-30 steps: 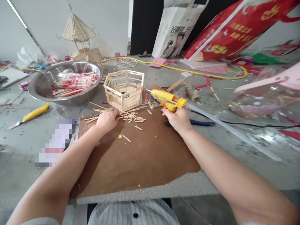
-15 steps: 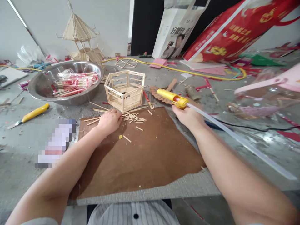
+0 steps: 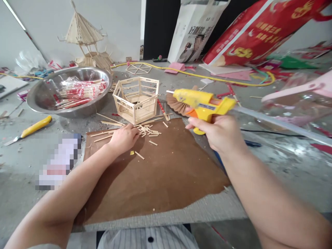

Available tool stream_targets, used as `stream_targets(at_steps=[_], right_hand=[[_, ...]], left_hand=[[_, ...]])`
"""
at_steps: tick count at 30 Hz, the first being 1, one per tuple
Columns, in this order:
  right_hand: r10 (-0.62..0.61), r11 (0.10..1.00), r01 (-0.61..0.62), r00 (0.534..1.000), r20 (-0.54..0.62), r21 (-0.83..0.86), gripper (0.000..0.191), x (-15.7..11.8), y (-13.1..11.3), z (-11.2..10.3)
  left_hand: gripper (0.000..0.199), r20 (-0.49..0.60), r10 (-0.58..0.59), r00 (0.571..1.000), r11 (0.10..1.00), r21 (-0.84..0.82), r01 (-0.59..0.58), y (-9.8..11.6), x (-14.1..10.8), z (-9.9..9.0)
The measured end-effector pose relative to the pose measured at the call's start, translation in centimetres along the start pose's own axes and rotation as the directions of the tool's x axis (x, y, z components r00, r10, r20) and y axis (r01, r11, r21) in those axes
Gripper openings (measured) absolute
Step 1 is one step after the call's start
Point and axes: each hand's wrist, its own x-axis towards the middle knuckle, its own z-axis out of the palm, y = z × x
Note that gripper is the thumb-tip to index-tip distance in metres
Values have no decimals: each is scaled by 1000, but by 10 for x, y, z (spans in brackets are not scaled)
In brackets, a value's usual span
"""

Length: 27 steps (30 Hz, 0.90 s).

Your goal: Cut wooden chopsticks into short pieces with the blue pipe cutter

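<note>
My right hand (image 3: 225, 136) is wrapped round the handle of a yellow hot glue gun (image 3: 190, 98), its nozzle pointing left. A long translucent glue stick (image 3: 281, 123) runs out of the back of the gun. My left hand (image 3: 124, 139) rests on the brown mat (image 3: 160, 176) with its fingers bent together at a small pile of cut wooden sticks (image 3: 150, 131). Whatever those fingertips pinch is hidden. Just behind that hand stands a hexagonal frame of thin sticks (image 3: 134, 113), open at the top.
A steel basin (image 3: 71, 112) with packaged red-and-white sticks stands at the left, near a yellow utility knife (image 3: 36, 126). Behind it is a stick-built pagoda (image 3: 84, 33). A brown pleated piece (image 3: 177, 103) lies beyond the glue gun. A yellow cord (image 3: 207, 77) crosses the back.
My right hand has lifted and turned the glue gun, so its side and handle now show. My left hand stays at the sticks, with a slight shift of its fingers.
</note>
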Motion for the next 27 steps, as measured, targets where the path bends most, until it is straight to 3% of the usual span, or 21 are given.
stream_targets(at_steps=[3, 7, 15, 21, 27], right_hand=[[-11, 960, 38, 995, -97, 277, 13, 0, -6, 7], [56, 926, 22, 980, -193, 377, 14, 8, 7, 12], [68, 971, -29, 985, -161, 237, 14, 12, 28, 15], [76, 993, -68, 993, -88, 98, 17, 10, 28, 17], [85, 995, -81, 992, -89, 51, 17, 11, 29, 15]], left_hand=[[29, 12, 44, 999, 999, -12, -44, 3, -2, -1], [31, -5, 60, 998, 998, -21, -60, 5, -3, -2], [30, -175, -48, 983, 998, -45, 41, -11, 1, 4], [34, -160, -66, 985, 998, -27, 62, -19, 4, 10], [40, -196, -53, 979, 999, -10, 52, -16, 4, 9]])
